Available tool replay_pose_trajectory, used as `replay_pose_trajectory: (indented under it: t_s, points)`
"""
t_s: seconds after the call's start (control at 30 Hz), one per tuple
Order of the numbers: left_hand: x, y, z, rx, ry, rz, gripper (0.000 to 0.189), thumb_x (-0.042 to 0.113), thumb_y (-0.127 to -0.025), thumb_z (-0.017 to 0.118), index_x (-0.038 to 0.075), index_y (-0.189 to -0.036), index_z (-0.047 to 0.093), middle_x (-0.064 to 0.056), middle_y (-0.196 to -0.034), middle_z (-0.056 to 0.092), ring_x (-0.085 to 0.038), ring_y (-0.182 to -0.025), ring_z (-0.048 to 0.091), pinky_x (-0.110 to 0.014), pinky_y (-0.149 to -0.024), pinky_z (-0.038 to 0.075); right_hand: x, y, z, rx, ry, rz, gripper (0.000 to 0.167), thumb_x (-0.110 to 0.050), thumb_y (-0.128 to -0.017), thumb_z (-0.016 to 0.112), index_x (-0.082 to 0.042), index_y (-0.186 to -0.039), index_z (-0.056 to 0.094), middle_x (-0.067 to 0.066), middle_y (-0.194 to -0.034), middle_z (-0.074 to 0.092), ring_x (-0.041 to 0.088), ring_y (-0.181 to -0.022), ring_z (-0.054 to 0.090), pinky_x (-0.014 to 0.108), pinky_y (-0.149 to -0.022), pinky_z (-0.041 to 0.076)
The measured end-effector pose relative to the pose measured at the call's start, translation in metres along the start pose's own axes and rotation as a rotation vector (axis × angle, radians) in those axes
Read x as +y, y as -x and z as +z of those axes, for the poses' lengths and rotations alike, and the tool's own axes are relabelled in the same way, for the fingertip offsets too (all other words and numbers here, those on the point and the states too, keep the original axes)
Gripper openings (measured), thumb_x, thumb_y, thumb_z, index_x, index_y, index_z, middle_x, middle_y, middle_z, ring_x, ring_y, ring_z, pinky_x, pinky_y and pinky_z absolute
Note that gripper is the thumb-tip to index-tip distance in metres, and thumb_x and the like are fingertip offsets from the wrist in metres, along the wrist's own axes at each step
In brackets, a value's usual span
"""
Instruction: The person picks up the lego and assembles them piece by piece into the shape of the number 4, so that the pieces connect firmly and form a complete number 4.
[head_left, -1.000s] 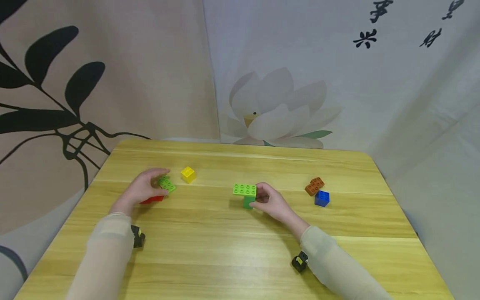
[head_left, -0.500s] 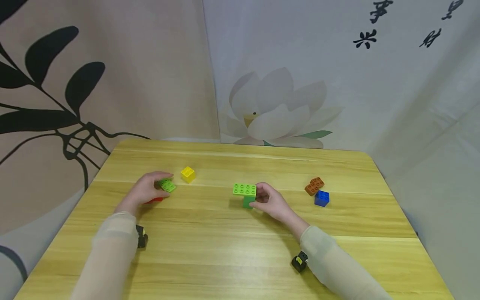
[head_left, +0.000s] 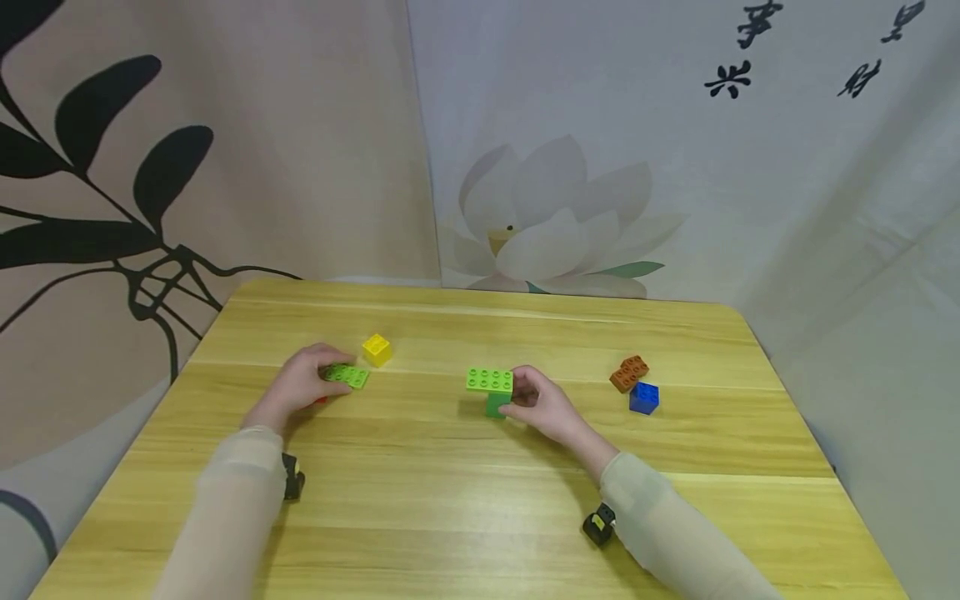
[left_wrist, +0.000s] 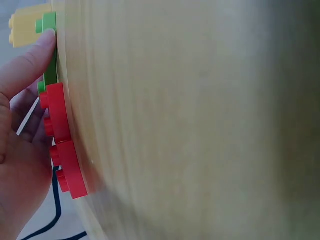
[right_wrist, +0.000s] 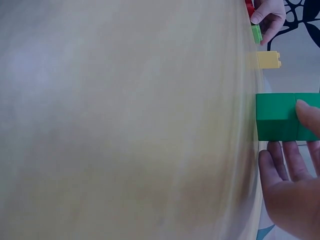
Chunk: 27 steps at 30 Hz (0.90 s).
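My left hand (head_left: 300, 382) pinches a thin light green toy brick (head_left: 349, 376) close over the table, thumb on its near side. Two red bricks (left_wrist: 60, 112) lie end to end beside the palm, mostly hidden under the hand in the head view. Just past the fingertips stands a yellow brick (head_left: 377, 350). At the middle of the table, my right hand (head_left: 546, 404) grips a small stack of dark green bricks (right_wrist: 280, 117) between thumb and fingers. A long light green brick (head_left: 489, 380) tops that stack and juts out to the left.
Brown bricks (head_left: 628, 373) and a blue brick (head_left: 644, 397) sit together on the right of the wooden table (head_left: 450, 508). Behind the table's far edge hangs a printed cloth (head_left: 322, 150). Black wrist cameras (head_left: 599, 524) are worn under both sleeves.
My left hand has slid right with the light green brick, which has turned and come nearer the yellow brick. The right hand and its stack have stayed put.
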<state>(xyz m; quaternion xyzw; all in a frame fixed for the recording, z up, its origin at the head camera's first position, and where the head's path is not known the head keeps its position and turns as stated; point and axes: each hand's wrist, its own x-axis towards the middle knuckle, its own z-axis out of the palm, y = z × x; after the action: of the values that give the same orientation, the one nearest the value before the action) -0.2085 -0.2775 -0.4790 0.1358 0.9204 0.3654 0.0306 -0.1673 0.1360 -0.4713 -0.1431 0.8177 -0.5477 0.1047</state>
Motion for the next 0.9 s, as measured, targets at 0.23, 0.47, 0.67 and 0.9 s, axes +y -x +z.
replay_pose_trajectory:
  t_s: [0.23,0.47,0.67,0.9]
  points:
    - [0.0026,0.0014,0.0002,-0.016,-0.014,-0.030,0.046,0.009,-0.079,0.084,0.002,-0.122,0.068,-0.021,-0.122,0.060,-0.040,-0.114,0.053,-0.059,-0.102,0.038,0.0057,-0.0017,-0.0002,0.003,0.017,0.007,0.043,-0.006,-0.086,0.077,-0.003,-0.123,0.057,0.008,-0.113,0.064,0.028,-0.105,0.060,0.045,-0.094,0.050]
    - [0.0022,0.0024,0.0002,-0.018,-0.035,-0.018,0.045,0.010,-0.079,0.084,0.002,-0.121,0.069,-0.021,-0.122,0.059,-0.041,-0.113,0.053,-0.059,-0.101,0.039,0.0058,-0.0010,-0.0005,-0.004,0.015,-0.004,0.043,-0.007,-0.086,0.077,-0.003,-0.124,0.057,0.008,-0.114,0.065,0.029,-0.105,0.060,0.045,-0.092,0.050]
    - [0.0009,0.0016,0.0013,-0.021,-0.042,-0.008,0.043,0.008,-0.080,0.083,0.002,-0.121,0.070,-0.020,-0.120,0.059,-0.041,-0.112,0.053,-0.059,-0.100,0.040,0.0071,-0.0012,-0.0030,-0.009,0.013,-0.023,0.048,-0.008,-0.086,0.078,-0.004,-0.128,0.056,0.009,-0.115,0.064,0.029,-0.107,0.060,0.047,-0.094,0.049]
    - [0.0007,0.0004,0.0015,-0.026,-0.047,0.004,0.039,0.009,-0.080,0.082,0.003,-0.117,0.072,-0.018,-0.116,0.061,-0.039,-0.109,0.054,-0.059,-0.098,0.041,-0.0016,-0.0034,-0.0081,0.005,-0.076,-0.089,0.058,-0.005,-0.085,0.078,-0.004,-0.137,0.052,0.016,-0.128,0.059,0.031,-0.118,0.055,0.047,-0.105,0.042]
